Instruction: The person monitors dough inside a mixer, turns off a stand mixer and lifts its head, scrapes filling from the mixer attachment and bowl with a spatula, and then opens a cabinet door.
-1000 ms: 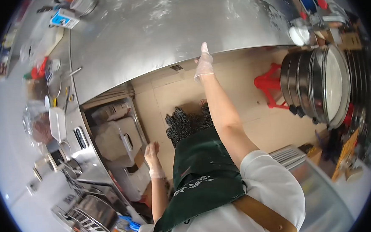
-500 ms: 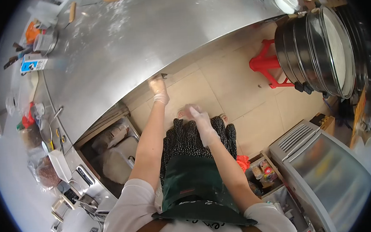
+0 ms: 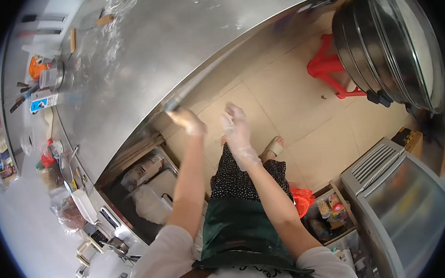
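Observation:
My left hand [image 3: 187, 121], in a clear glove, is closed at the front edge of the steel counter [image 3: 147, 72]. Its fingers meet the dark grey end of a long, motion-blurred object [image 3: 173, 102] that runs along under the edge; what it is I cannot make out. Over the tiled floor, in front of the patterned trousers [image 3: 227, 177], my right hand [image 3: 238, 135] is gloved too, its fingers apart and holding nothing.
Stacked round metal trays [image 3: 375, 48] stand by a red stool [image 3: 325, 66] at the right. A glass-topped freezer [image 3: 405, 204] is at lower right. Wooden-handled tools [image 3: 73, 40] and a blue-and-white carton [image 3: 44, 100] lie at the left. An open drawer [image 3: 149, 194] is below the counter.
My left hand has come up from low on the left to the counter edge, now at a long object. My right hand has left the edge and come back over the floor. The view has turned.

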Demonstrator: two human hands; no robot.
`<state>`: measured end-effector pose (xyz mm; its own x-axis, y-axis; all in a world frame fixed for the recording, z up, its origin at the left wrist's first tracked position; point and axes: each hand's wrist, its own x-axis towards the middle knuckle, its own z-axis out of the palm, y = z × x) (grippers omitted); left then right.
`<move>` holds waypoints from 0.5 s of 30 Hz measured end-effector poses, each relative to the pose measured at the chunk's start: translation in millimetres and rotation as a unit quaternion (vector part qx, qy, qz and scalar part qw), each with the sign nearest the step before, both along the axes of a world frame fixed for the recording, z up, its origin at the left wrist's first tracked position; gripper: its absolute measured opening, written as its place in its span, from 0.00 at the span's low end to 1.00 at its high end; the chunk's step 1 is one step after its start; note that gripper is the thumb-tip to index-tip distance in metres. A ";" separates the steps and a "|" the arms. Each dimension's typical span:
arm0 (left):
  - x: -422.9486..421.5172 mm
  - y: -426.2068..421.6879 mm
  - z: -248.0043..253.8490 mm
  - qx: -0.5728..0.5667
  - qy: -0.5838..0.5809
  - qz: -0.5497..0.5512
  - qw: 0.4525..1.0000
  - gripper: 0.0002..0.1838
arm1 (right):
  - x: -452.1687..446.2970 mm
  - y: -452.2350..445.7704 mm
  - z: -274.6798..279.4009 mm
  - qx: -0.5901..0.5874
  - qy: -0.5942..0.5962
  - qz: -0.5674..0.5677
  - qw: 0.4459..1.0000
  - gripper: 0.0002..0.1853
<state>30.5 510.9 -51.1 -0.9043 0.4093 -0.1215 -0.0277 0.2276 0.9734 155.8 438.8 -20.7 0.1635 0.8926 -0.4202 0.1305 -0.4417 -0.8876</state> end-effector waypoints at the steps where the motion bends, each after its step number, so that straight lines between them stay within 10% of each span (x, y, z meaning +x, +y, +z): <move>1: 4.9 -31.6 -22.6 -0.062 0.062 -0.049 0.995 0.18 | -11.1 13.7 15.6 0.014 -0.069 0.061 0.996 0.29; 2: 5.0 -70.7 -60.1 -0.122 0.119 -0.098 0.980 0.19 | -18.7 22.2 22.7 0.031 -0.140 0.122 0.982 0.33; 3: 22.5 -105.1 -60.7 0.115 -0.177 -0.190 0.959 0.23 | -23.3 23.4 19.2 -0.011 -0.117 0.048 0.992 0.36; 4: 40.4 -138.7 -60.3 0.247 -0.482 -0.178 0.821 0.29 | -24.7 19.4 14.1 -0.055 -0.096 -0.029 0.993 0.39; 6: 109.7 -158.2 39.6 0.064 -0.490 -0.035 0.869 0.28 | -14.0 11.7 9.2 -0.073 -0.084 -0.121 0.986 0.45; 8: 110.2 -261.7 -46.6 -0.009 -0.489 -0.146 0.860 0.17 | 18.9 -5.1 5.1 -0.032 -0.092 -0.148 0.984 0.50; 9: 100.9 -283.0 -39.7 -0.182 -0.245 -0.375 0.876 0.12 | 37.2 -10.8 13.5 -0.043 -0.141 -0.145 0.978 0.50; 10: 90.1 -292.0 -36.2 -0.325 0.036 -0.556 0.764 0.08 | 58.6 -11.3 24.7 -0.052 -0.189 -0.145 0.970 0.51; 15: 43.0 -196.2 -61.3 -0.361 -0.179 -0.391 0.827 0.20 | 161.9 -31.1 18.8 0.033 -0.326 -0.057 0.943 0.49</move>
